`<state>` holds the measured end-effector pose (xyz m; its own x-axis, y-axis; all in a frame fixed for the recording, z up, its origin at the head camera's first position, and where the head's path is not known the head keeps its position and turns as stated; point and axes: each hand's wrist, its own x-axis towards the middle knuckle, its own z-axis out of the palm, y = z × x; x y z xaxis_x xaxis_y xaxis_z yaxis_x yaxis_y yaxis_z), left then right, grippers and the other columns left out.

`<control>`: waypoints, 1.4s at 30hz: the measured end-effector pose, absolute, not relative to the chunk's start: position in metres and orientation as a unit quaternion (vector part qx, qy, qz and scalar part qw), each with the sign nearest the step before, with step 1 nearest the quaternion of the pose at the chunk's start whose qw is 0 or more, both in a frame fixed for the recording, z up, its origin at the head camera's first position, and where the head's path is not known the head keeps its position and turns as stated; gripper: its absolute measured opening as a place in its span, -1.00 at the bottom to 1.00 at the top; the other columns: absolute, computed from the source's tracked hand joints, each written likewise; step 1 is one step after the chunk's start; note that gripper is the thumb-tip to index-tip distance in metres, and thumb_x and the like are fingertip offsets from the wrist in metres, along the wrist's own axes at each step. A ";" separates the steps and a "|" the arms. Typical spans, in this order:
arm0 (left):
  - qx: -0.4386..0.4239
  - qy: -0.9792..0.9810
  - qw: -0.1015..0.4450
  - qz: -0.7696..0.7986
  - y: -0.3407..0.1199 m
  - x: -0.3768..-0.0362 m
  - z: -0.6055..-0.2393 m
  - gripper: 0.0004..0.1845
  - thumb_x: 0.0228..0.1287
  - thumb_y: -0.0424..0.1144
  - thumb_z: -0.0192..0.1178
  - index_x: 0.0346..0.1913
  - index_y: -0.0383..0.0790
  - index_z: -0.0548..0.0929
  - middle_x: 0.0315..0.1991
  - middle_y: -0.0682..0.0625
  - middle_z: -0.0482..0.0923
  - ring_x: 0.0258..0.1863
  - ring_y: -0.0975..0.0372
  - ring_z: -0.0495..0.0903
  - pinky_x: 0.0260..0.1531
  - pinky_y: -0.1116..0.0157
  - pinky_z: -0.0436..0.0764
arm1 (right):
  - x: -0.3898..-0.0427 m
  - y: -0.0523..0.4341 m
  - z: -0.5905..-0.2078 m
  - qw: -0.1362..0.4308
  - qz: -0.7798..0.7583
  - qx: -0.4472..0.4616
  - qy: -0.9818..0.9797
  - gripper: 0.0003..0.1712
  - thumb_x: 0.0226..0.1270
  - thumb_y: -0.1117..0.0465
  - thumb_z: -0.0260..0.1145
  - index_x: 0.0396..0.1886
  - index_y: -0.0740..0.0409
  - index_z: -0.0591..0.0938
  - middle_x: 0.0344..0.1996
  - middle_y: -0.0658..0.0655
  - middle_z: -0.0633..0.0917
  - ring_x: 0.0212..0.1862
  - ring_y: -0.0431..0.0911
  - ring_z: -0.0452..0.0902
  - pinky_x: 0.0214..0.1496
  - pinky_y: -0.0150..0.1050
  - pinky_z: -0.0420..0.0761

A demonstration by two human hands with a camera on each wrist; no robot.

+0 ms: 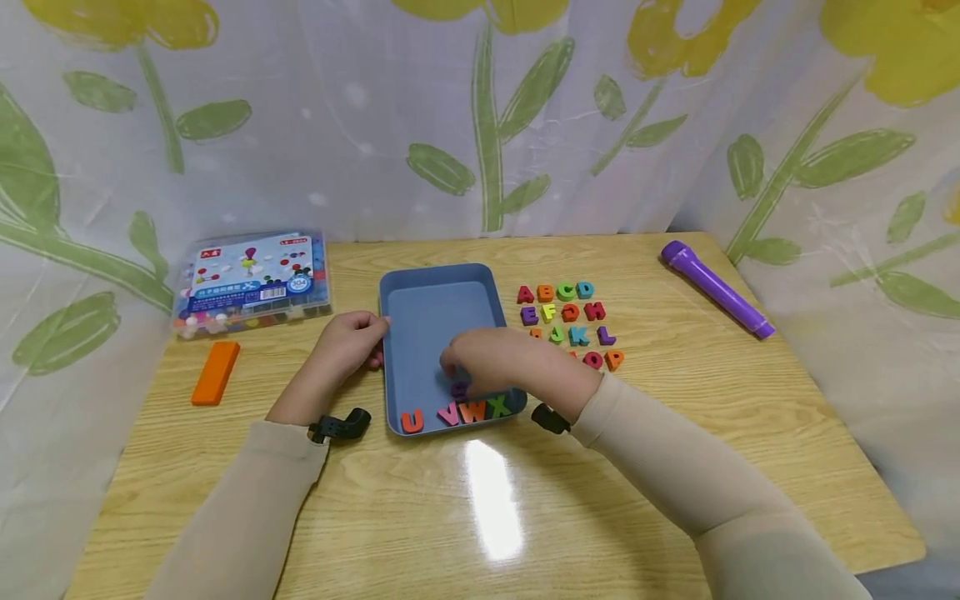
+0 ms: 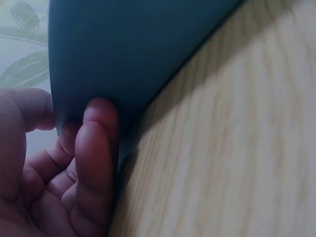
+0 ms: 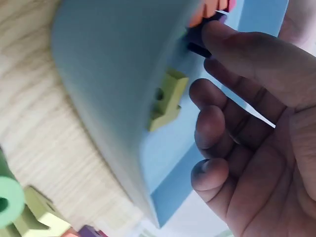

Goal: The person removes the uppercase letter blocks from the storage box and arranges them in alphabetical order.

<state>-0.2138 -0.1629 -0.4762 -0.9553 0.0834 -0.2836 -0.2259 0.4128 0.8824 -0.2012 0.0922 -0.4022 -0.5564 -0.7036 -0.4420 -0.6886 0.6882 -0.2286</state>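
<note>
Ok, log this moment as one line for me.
left hand: holds blue tray edge | right hand: in tray, grip on purple letter | tray row: U, V, W, X | table: letters A to P beside tray

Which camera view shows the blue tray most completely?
The head view: the whole blue tray is visible on the table. The left wrist view shows only its outer wall, and the right wrist view shows a close-up of one corner.

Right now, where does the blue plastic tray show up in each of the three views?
Head: blue plastic tray at table centre, between both hands.
Left wrist: its outer wall fills the upper left, the left hand's fingers against it.
Right wrist: wall and floor left of centre.
Shared landmark: the light wooden table.
</note>
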 end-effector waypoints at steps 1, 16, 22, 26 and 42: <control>-0.044 0.827 0.144 0.541 -0.163 -0.214 -0.476 -0.56 0.70 0.00 0.14 -0.19 -0.36 0.65 -0.51 0.02 0.58 -0.52 0.22 0.58 -0.41 0.34 0.67 | -0.202 0.093 -0.404 0.257 -0.017 -0.395 0.882 -0.69 0.40 0.12 0.60 0.07 0.01 0.77 -0.06 -0.03 0.75 -0.06 -0.12 0.61 0.09 -0.19 0.69; -0.051 0.820 0.152 0.550 -0.162 -0.211 -0.472 -0.56 0.70 0.01 0.15 -0.15 -0.38 0.65 -0.52 0.04 0.57 -0.53 0.24 0.59 -0.40 0.33 0.67 | -0.203 0.094 -0.413 0.245 -0.066 -0.399 0.881 -0.78 0.45 0.09 0.54 -0.02 -0.01 0.73 -0.16 -0.05 0.71 -0.11 -0.12 0.59 -0.02 -0.21 0.64; -0.050 0.819 0.152 0.551 -0.162 -0.212 -0.474 -0.57 0.69 0.00 0.15 -0.15 -0.38 0.65 -0.50 0.02 0.57 -0.53 0.24 0.60 -0.42 0.34 0.68 | -0.203 0.124 -0.402 0.200 -0.179 -0.377 0.887 -0.81 0.45 0.17 0.47 0.00 -0.01 0.70 -0.16 -0.04 0.70 -0.20 -0.12 0.56 -0.12 -0.21 0.62; -0.049 0.819 0.153 0.550 -0.161 -0.214 -0.475 -0.58 0.69 -0.01 0.15 -0.15 -0.37 0.65 -0.49 0.01 0.58 -0.52 0.23 0.60 -0.41 0.34 0.69 | -0.193 0.159 -0.391 0.174 -0.254 -0.326 0.894 -0.78 0.43 0.21 0.48 0.01 -0.03 0.68 -0.14 -0.06 0.73 -0.31 -0.12 0.57 -0.24 -0.20 0.65; -0.046 0.820 0.163 0.547 -0.162 -0.215 -0.473 -0.56 0.70 0.01 0.14 -0.12 -0.38 0.65 -0.46 0.01 0.58 -0.50 0.24 0.62 -0.41 0.33 0.70 | -0.159 0.281 -0.408 0.140 -0.228 -0.173 0.948 -0.79 0.39 0.29 0.48 -0.02 0.05 0.74 -0.29 0.01 0.71 -0.25 -0.07 0.58 -0.16 -0.13 0.62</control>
<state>-0.2150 -0.1622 -0.4733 -0.9429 0.1021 -0.3171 -0.2539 0.3964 0.8823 -0.1591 0.2806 -0.4081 -0.9014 -0.3909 -0.1864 -0.2636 0.8367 -0.4800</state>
